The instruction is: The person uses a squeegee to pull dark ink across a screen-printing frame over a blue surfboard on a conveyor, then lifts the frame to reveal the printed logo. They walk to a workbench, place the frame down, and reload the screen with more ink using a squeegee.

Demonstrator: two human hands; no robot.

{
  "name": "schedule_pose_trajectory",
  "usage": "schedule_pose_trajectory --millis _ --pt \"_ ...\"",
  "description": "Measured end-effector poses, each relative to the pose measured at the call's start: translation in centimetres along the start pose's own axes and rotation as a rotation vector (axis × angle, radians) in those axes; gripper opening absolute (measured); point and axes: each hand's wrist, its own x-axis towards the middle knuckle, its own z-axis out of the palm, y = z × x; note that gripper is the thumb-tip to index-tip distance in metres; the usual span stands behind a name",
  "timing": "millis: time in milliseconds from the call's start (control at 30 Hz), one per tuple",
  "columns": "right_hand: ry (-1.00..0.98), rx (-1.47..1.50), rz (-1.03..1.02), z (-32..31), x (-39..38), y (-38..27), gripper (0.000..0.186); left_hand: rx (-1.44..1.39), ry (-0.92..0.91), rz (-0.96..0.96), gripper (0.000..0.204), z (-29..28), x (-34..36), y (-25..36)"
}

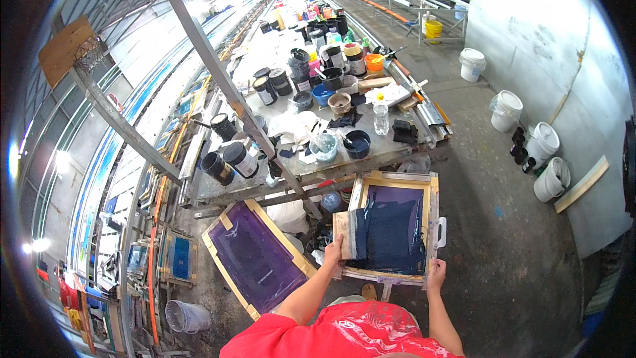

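My left hand (333, 252) grips a wooden-handled squeegee (344, 229) at the left side of a screen frame (432, 205); dark navy ink (387, 235) covers much of the screen's purple mesh. My right hand (436, 275) is closed on the frame's right edge, below a white plastic handle (441, 232). To the left, a second screen (265, 265) with purple mesh and taped border leans at an angle.
A worktable (298, 179) ahead holds several ink pots and cloths behind a metal post (218, 73). White buckets (550, 179) and a board (581, 185) line the right wall. A pail (187, 316) sits lower left, near long printing tables (99, 192).
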Motion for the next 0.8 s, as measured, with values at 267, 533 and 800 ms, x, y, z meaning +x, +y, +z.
schedule_pose_trajectory --millis 267,533,800 --pt "0.006 -0.111 -0.042 2.4 2.3 2.1 0.039 0.053 -0.049 -0.079 0.069 0.0 2.8 -2.2" --pt "-0.070 -0.142 -0.047 3.2 4.1 4.5 0.051 -0.037 -0.117 -0.084 0.071 0.4 4.6 -3.8" --pt "-0.124 -0.135 0.013 3.6 4.7 6.0 0.064 -0.100 -0.157 -0.153 0.073 0.3 6.2 -5.2"
